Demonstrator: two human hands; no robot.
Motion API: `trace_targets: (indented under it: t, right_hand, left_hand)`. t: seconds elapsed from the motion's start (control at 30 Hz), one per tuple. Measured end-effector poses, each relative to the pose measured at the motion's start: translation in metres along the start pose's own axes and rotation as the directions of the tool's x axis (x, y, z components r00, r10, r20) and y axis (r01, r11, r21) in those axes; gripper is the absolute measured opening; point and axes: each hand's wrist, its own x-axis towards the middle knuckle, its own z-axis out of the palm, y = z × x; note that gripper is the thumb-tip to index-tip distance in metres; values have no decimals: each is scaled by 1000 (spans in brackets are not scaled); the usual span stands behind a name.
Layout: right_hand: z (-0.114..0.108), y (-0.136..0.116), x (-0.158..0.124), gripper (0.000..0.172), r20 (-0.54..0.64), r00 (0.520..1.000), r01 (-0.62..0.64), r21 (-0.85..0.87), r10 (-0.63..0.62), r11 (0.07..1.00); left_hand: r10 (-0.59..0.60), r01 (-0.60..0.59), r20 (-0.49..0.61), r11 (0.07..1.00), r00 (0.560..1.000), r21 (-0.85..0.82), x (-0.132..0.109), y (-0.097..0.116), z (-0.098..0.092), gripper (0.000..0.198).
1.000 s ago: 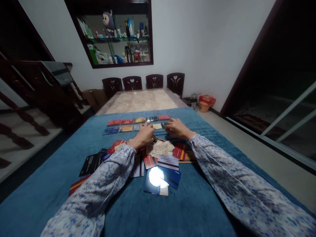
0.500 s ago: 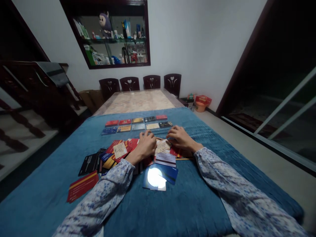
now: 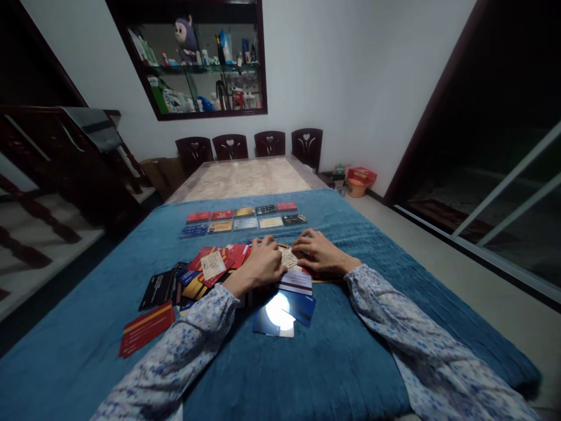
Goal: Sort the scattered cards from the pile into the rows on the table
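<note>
My left hand (image 3: 262,261) rests palm down on the middle of a loose pile of cards, its bent fingers spread. Facing it from the right is my right hand (image 3: 323,254), with a gap between its thumb and curved fingers. A beige card (image 3: 288,258) lies between the two hands. Closer to me are a lilac card (image 3: 296,282) with a dark stripe and a blue card (image 3: 302,308), beside a card hidden by bright glare. Left of my left hand, red cards (image 3: 146,329), black cards (image 3: 158,289) and another beige card (image 3: 213,265) overlap. My palms hide part of the pile.
Beyond the pile, two rows of card stacks, including a white stack (image 3: 270,222) and a gold stack (image 3: 244,211), stand on the blue cloth (image 3: 350,351). Farther off are the bare marble tabletop (image 3: 245,175) and several dark chairs (image 3: 307,146).
My left hand has shifted slightly right and toward me, over part of the lilac card. The right hand has turned a little, its fingertips slightly left and lower.
</note>
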Motion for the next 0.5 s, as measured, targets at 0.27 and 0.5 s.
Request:
trace_targets:
  t: [0.27, 0.5]
  right_hand:
    - [-2, 0, 0, 30, 10, 1000, 19, 25, -19, 1000]
    - [1, 3, 1, 29, -33, 997, 72, 32, -71, 997]
  left_hand:
    - [-4, 4, 5, 1000, 1000, 10, 0, 1, 1, 26]
    - [62, -59, -59, 997, 996, 53, 0, 0, 6, 25]
